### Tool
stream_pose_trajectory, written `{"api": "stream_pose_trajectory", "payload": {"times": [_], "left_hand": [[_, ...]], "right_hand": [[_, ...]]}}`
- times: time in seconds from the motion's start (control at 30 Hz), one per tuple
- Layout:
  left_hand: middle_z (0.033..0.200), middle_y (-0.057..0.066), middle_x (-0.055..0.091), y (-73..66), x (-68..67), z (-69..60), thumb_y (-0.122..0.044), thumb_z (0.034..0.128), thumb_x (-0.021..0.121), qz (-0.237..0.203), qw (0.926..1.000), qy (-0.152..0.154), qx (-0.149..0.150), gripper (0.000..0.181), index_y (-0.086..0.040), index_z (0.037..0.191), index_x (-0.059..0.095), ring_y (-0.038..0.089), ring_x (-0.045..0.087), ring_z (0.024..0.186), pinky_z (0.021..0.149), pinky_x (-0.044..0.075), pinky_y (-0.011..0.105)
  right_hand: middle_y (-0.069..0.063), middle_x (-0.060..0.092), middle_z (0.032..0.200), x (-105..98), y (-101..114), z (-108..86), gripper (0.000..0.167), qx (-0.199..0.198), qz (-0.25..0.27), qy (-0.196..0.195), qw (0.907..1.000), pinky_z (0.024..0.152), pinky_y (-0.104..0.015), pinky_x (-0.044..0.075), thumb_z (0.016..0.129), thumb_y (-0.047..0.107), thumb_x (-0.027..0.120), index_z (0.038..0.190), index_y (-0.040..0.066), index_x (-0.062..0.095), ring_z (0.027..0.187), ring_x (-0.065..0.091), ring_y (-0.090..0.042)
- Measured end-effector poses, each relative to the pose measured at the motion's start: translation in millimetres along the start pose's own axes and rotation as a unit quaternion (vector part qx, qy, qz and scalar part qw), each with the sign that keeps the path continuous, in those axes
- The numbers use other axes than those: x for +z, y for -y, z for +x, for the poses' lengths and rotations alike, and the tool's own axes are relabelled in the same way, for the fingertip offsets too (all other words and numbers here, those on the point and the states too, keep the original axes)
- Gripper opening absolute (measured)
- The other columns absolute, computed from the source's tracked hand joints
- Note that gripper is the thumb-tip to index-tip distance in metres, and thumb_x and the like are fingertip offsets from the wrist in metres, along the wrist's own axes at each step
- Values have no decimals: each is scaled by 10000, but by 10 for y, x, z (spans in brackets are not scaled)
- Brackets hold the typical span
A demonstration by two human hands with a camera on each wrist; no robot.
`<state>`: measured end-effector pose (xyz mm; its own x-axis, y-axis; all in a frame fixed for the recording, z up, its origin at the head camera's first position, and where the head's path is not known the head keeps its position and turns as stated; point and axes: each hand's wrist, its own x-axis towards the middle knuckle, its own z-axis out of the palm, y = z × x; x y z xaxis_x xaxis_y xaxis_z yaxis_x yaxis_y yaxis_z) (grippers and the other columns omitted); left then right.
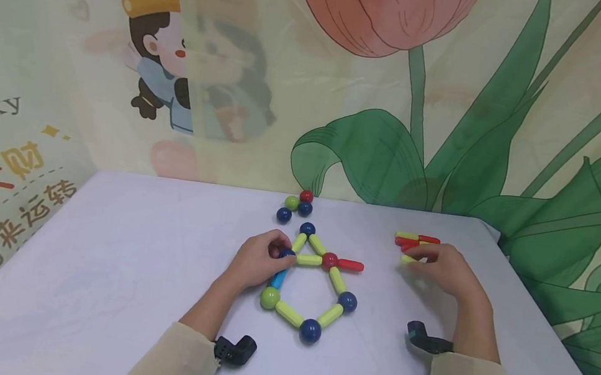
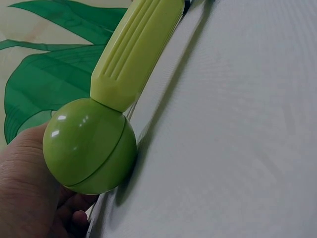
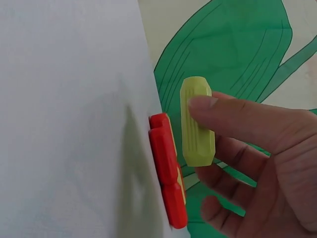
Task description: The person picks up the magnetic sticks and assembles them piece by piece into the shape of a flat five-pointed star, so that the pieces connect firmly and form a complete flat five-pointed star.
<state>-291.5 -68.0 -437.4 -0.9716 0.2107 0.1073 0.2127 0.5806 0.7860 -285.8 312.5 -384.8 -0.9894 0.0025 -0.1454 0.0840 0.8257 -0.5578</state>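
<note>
On the table lies a figure of balls and rods: a small triangle above a larger ring. My left hand (image 1: pixel 259 260) grips the dark blue ball (image 1: pixel 287 253) at the triangle's left corner; a blue rod (image 1: pixel 278 280) runs from it to a green ball (image 1: pixel 270 298). A red rod (image 1: pixel 351 265) sticks out right from the red ball (image 1: pixel 329 261). In the right wrist view, my right hand (image 3: pixel 257 144) pinches a yellow-green rod (image 3: pixel 197 139) between thumb and fingers, beside a small pile of red rods (image 3: pixel 166 158).
Several loose balls, among them a green one (image 1: pixel 291 202) and a red one (image 1: pixel 306 196), sit at the table's back edge behind the figure. Red and yellow-green rods (image 1: pixel 429 239) lie at the back right. A printed cloth (image 1: pixel 246 81) hangs behind the table (image 1: pixel 122 222).
</note>
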Motion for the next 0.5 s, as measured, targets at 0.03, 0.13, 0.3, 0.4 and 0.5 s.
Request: {"api": "stream_pose_trajectory", "payload": {"times": [0.03,0.13,0.3,0.4,0.5], "left_hand": [[899,-3,626,2,3,2,-293,904,786,16,10000,-1,16,251,-161,1095,691,167,544,845,766,455,310],[901,-2,627,1,4,5,-292,903,786,11,10000,-4,21,254,-158,1098,691,169,543,846,768,456,311],[910,0,629,1,7,7,-290,907,783,25,10000,-10,-23,249,-159,1099,691,167,544,853,777,457,311],[913,1,630,3,7,6,-290,911,780,31,10000,-2,-20,248,-158,1100,690,164,542,854,777,455,308],[912,1,631,4,6,3,-289,909,780,25,10000,-4,-5,248,-157,1100,691,165,544,852,775,456,308]], "right_hand": [[-229,579,1291,0,19,-4,395,-117,-3,11,9999,836,-408,578,910,247,765,1270,93,722,1195,482,-405],[-201,615,1272,9,83,-14,354,-406,100,85,9991,861,-430,583,904,226,773,1232,95,743,1208,506,-396],[-146,678,1233,68,198,-17,324,-674,379,434,9961,885,-418,594,892,187,789,1202,98,758,1198,566,-353],[-118,699,1203,112,254,-16,312,-781,473,692,9934,869,-397,595,878,176,795,1181,109,766,1161,597,-314],[-87,718,1173,154,291,-5,300,-948,483,929,9900,858,-386,594,855,171,812,1150,131,778,1118,633,-278]]}}
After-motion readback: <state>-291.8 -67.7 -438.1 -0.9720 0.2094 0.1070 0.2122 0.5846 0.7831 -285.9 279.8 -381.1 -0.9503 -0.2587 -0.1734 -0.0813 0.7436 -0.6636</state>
